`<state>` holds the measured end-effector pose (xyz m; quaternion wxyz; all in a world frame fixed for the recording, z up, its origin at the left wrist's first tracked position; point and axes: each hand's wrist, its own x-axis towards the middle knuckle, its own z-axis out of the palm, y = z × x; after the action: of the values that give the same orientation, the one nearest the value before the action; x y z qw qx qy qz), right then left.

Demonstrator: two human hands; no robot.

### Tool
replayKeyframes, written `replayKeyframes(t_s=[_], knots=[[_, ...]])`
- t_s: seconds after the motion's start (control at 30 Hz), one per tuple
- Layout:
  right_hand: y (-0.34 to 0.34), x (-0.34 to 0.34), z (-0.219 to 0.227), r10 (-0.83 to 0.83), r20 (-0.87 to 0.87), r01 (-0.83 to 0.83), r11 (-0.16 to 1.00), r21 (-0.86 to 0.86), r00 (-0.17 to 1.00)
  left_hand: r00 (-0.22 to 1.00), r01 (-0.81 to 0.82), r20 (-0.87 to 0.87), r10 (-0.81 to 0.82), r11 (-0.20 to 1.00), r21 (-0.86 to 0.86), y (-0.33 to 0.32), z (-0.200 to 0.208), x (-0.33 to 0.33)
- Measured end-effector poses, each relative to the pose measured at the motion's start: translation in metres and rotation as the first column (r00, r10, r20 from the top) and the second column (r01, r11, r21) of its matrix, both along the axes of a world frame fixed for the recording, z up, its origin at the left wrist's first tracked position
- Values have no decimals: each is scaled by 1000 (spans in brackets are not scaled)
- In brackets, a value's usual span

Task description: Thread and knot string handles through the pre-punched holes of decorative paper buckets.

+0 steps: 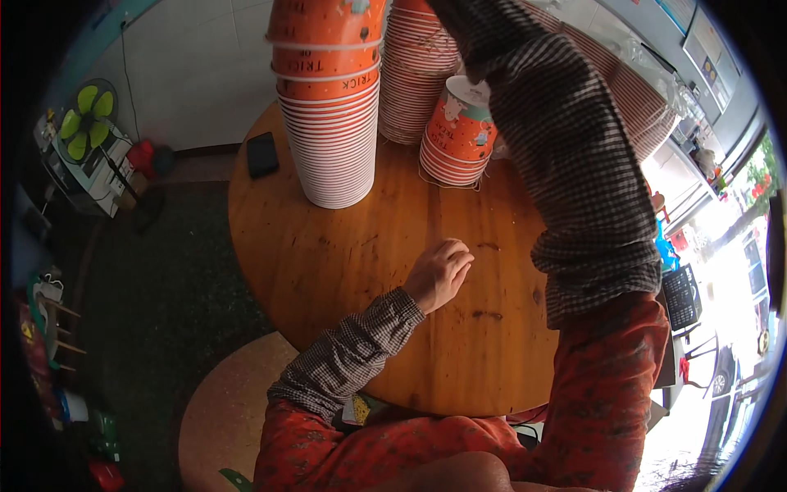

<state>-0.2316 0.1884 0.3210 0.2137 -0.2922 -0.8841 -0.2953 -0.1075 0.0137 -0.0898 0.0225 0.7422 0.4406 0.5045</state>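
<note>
My left hand (441, 275) rests over the middle of the round wooden table (393, 361), its fingers curled together, and nothing shows in it. My right arm, in a checked sleeve cover, stretches far forward; its hand is beyond the upper edge of the picture. Ahead and to the left of my left hand stands a tall stack of orange and white paper buckets (332, 139), whose top is cut off. A shorter stack of orange buckets (459, 135) stands right of it, beside my right sleeve. Behind these rises another tall bucket stack (414, 74).
More stacked buckets (652, 115) in clear plastic lean behind my right arm. A flat black object (262, 155), perhaps a phone, lies at the table's left edge. A green-bladed fan (87, 120) stands at the far left. Below left is a pale round surface (217, 402).
</note>
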Motion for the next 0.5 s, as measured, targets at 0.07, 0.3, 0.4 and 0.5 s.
replayKeyframes(t_s=[0.07, 0.3, 0.4, 0.5], knots=[[5, 28, 18, 208, 131, -222, 969, 106, 969, 1000, -4, 2, 4, 1000, 0, -3, 0, -2], [-37, 153, 54, 338, 164, -337, 941, -39, 927, 1000, -2, 17, 3, 1000, -27, -7, -3, -4], [4, 212, -7, 297, -906, -897, 411, -165, 303, 998, 18, 61, -16, 999, -34, 1, -4, 0], [-3, 278, -70, 123, -961, -911, 369, -186, 246, 990, -129, 68, 124, 989, 75, 5, -9, -4]])
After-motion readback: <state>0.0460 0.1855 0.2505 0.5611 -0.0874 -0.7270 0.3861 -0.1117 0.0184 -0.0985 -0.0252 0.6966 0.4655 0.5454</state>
